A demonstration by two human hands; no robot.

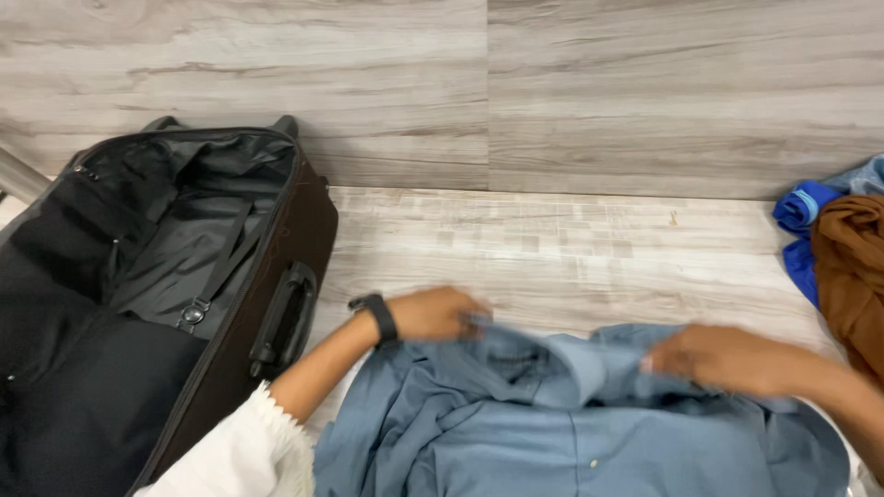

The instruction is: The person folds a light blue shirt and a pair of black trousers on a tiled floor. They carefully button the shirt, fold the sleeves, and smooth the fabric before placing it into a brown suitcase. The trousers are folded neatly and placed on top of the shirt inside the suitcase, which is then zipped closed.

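Observation:
A light blue button-up shirt (571, 433) lies spread on the pale wood-look floor in front of me. My left hand (433, 315), with a black band on its wrist, grips the shirt's collar area at the left. On the right side of the collar, my right hand (727, 359) pinches the fabric. Both hands are blurred by motion. A white frilled sleeve covers my left forearm.
An open black suitcase (304, 230) with grey lining and a strap buckle lies at the left, its handle facing the shirt. A pile of blue and brown clothes (843, 258) sits at the right edge. A wood-look wall rises behind.

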